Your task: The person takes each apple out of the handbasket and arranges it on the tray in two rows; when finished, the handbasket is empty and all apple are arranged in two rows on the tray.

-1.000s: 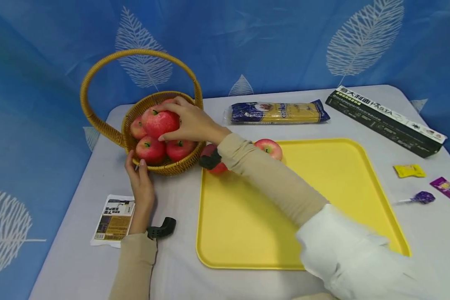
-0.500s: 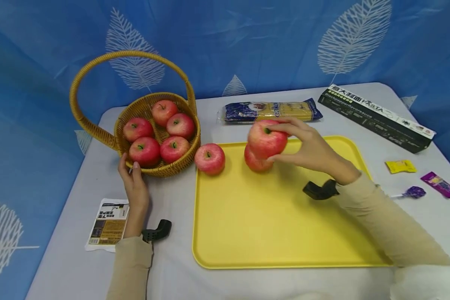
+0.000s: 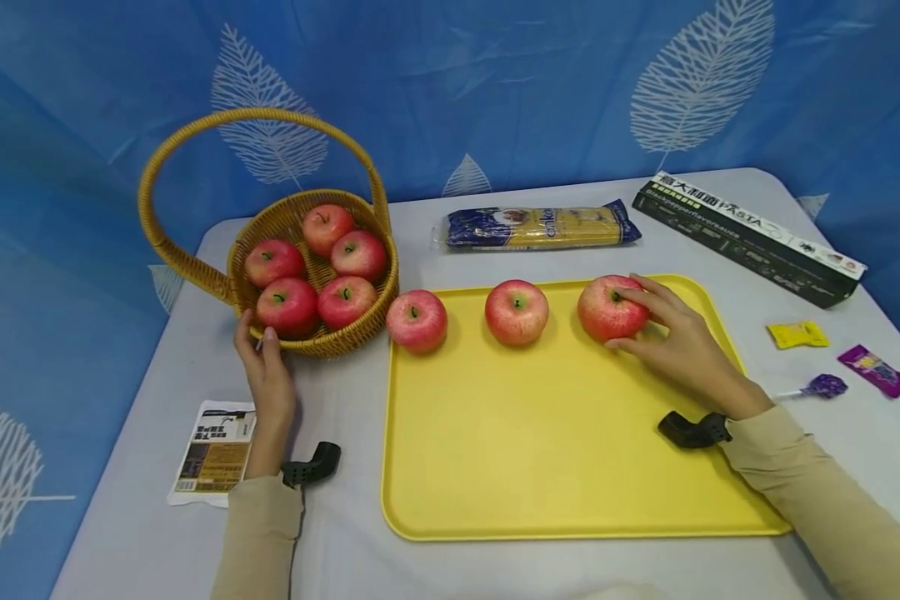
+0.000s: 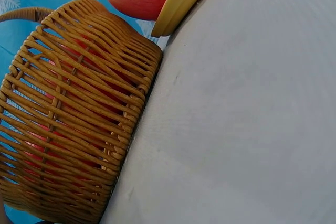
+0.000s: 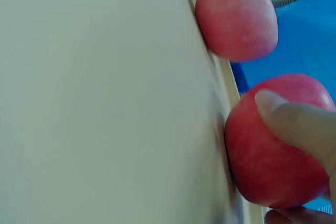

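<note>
Head: apple (image 3: 604,315) (in right hand (image 3: 678,346))

In the head view, the left arm (image 3: 255,550) comes in at the bottom edge and runs almost straight up, a tan sleeve over the forearm and the wrist (image 3: 268,454) bare; the left hand (image 3: 272,383) points away from the body, its thumb (image 3: 272,340) and fingers (image 3: 244,327) extended and slightly parted. The right arm (image 3: 825,492), also in a tan sleeve, slants up and leftward from the lower right corner, and the right hand (image 3: 678,354) holds a grip, fingertips curved above and thumb below, apart. In the right wrist view that thumb presses in from the right edge
</note>
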A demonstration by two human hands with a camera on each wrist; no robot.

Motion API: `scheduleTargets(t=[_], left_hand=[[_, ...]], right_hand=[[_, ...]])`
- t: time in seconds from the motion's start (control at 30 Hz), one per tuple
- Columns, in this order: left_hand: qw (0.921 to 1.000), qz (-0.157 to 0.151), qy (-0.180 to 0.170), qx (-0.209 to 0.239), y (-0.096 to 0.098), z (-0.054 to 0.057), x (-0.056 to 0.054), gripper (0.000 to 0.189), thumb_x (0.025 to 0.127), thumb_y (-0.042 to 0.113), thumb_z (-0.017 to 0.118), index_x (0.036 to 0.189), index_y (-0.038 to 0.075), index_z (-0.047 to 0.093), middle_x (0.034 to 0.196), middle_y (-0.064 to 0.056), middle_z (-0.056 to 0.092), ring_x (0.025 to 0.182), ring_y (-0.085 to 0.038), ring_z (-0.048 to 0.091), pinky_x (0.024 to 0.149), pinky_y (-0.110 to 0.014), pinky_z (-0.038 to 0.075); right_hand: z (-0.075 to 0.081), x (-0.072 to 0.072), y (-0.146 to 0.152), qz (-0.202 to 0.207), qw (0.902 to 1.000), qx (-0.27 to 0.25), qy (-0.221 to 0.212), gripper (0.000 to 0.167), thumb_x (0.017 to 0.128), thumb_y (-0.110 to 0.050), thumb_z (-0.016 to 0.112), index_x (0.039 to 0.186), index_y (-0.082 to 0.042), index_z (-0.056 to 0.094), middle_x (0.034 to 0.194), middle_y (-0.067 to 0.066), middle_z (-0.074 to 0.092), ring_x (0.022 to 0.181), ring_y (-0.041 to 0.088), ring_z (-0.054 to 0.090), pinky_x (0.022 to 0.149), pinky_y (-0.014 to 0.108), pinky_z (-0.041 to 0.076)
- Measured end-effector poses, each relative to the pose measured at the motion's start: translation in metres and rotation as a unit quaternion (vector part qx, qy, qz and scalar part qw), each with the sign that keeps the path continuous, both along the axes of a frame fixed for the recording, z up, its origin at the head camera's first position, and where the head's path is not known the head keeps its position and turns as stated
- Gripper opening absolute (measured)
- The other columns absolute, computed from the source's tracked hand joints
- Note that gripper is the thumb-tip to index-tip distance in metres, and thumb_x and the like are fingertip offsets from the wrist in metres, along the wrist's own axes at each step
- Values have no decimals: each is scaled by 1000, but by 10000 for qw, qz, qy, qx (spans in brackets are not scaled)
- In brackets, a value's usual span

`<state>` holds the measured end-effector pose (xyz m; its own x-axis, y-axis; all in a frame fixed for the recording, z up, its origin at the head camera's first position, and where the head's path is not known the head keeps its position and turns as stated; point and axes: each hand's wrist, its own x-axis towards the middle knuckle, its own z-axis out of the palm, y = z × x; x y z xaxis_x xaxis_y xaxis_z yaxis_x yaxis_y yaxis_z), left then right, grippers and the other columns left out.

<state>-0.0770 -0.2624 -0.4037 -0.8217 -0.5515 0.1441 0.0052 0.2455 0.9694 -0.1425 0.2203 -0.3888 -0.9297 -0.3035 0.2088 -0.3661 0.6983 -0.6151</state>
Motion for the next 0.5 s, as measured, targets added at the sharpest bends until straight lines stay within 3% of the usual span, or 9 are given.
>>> scheduleTargets(t=[0.17, 0.33, 0.4, 0.5], left_hand=[[10000, -32, -36, 34, 0, -1, 0, 48, 98, 26, 32, 143, 17, 16, 148, -4, 17, 134, -22, 24, 110, -38, 22], [10000, -52, -13, 38, 0, -1, 0, 48, 99, 26, 32, 143, 17, 16, 148, -4, 18, 133, -20, 24, 109, -36, 23], [10000, -34, -5, 38, 0, 0, 1, 48, 98, 27, 32, 143, 19, 17, 148, -3, 19, 132, -19, 26, 108, -36, 25], [10000, -18, -7, 62, 0, 1, 1, 47, 98, 27, 32, 143, 20, 17, 147, -3, 20, 131, -19, 27, 106, -36, 27]], right_hand=[[3, 1, 1, 117, 9999, -20, 121, 68, 68, -23, 79, 129, -18, 50, 145, 10, 31, 127, 39, 35, 93, 58, 34], [19, 2, -3, 197, 9970, -511, 541, 62, 66, -8, 79, 123, -10, 54, 142, 15, 33, 131, 33, 29, 98, 61, 27], [29, 1, -8, 241, 9932, -712, 893, 61, 65, 1, 78, 121, -7, 55, 139, 16, 36, 131, 24, 32, 103, 46, 31], [45, -3, -25, 306, 9871, -961, 1241, 58, 66, 7, 74, 120, -6, 56, 134, 14, 42, 125, 6, 37, 99, 20, 34]])
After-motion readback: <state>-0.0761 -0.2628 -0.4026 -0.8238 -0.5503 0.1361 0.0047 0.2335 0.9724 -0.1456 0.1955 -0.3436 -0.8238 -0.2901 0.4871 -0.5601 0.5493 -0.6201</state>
